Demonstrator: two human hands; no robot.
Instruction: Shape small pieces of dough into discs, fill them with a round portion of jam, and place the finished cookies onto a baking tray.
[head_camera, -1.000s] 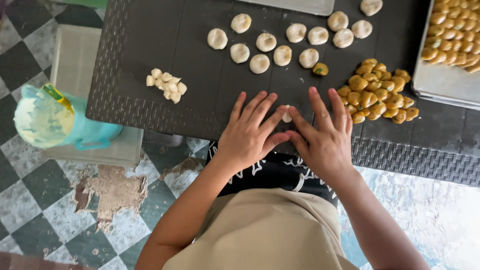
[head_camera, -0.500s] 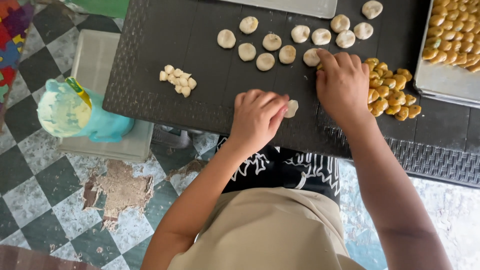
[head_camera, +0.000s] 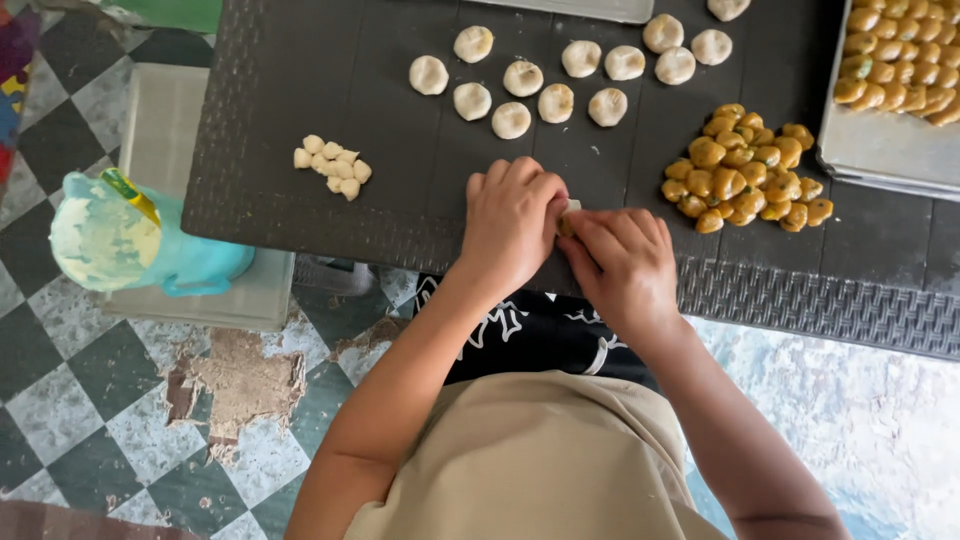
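1. Dough piece (head_camera: 569, 208): a small pale bit, pinched between the two hands at the near edge of the dark table (head_camera: 300, 110), mostly hidden by the fingers.
2. Left hand (head_camera: 512, 225): knuckles up, fingers curled tight over the dough piece, its fingertips meeting those of the other hand.
3. Right hand (head_camera: 622, 262): fingers drawn narrow, thumb and forefinger closed on the same piece from the right side.
4. Filling balls (head_camera: 745, 180): a heap of golden-brown lumps on the table, near the right hand but apart from it.
5. Dough rounds (head_camera: 556, 102): pale flattened discs laid in loose rows beyond the hands, toward the far edge.
6. Small bits (head_camera: 333, 165): a little cluster of pale dough chunks, well to the left of the left hand.
7. Tray (head_camera: 880, 150): metal, at the far right corner, carrying more golden-brown lumps in rows.
8. Tub (head_camera: 140, 245): a teal plastic one, smeared pale inside, on a low grey stool (head_camera: 175, 130) left of the table.
9. Floor (head_camera: 60, 400): dark and light chequered tiles, worn through in patches.
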